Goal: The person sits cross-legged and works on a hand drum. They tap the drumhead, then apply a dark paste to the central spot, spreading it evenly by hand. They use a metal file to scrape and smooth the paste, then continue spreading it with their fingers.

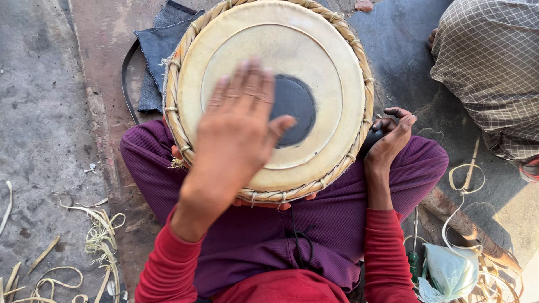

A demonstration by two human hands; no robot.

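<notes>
On lap, centre frame: drum (269, 95), head facing up, resting on crossed legs in purple trousers (337, 219). Pale skin with black centre patch (295, 110), rim laced all round with woven straw-coloured strapping (359, 62). Left hand (236, 134) over near-left part of skin, fingers spread flat and open, gripping nothing; motion-blurred, so cannot tell whether touching skin or just above. Right hand (390, 140) at right side of shell, fingers curled loosely, seemingly steadying shell; actual grip hidden behind rim, cannot tell. Handling judgement: shell likely rigid and fairly heavy, skin taut and the fragile part, black patch probably prone to chipping. Best taken by shell or laced rim with both hands, never by skin. Lacing rough, so not slippery. Round body, likely to roll if set on its side. Elsewhere: dark cloth (157, 50) on ground at far left, loose lacing strips (101, 235) near left, white bag (449, 272) and stick (466, 224) near right, another person in checked cloth (488, 62) far right.
</notes>
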